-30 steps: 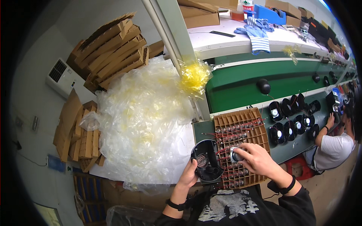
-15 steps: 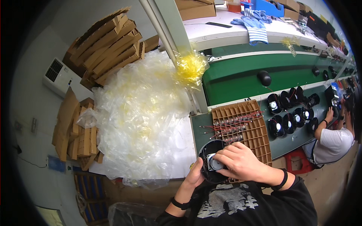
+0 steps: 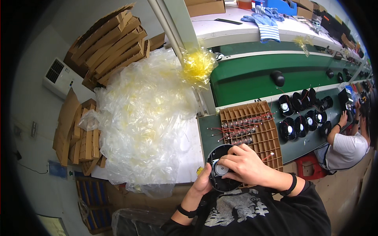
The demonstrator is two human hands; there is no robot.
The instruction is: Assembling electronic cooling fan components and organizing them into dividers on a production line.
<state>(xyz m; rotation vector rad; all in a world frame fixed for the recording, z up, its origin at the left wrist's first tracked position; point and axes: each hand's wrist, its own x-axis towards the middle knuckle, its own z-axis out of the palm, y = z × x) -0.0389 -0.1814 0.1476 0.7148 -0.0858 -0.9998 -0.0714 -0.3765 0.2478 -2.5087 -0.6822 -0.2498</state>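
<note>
A round black speaker housing (image 3: 227,186) is tilted up in front of my torso, its hollow side facing me. My left hand (image 3: 202,180) grips it by the left rim, thumb along the edge. Inside the housing sits a small speaker (image 3: 221,169) with a silvery round magnet and a square frame. My right hand (image 3: 247,164) reaches in from the right, its fingers closed around the speaker's edge. Those fingers hide part of the speaker and of the housing's interior. Just beyond is a cardboard divider tray (image 3: 263,144) holding rows of small metal parts with red wires.
Clear plastic bags (image 3: 138,129) form a big heap on the left table, with cardboard dividers (image 3: 114,43) stacked behind. Several black housings (image 3: 288,128) stand on the bench at right. A green conveyor belt (image 3: 244,76) runs beyond it. A person (image 3: 348,147) in white sits far right.
My right hand has shifted slightly left over the housing, and the speaker sits a little further left and higher. My left hand keeps its hold on the rim.
</note>
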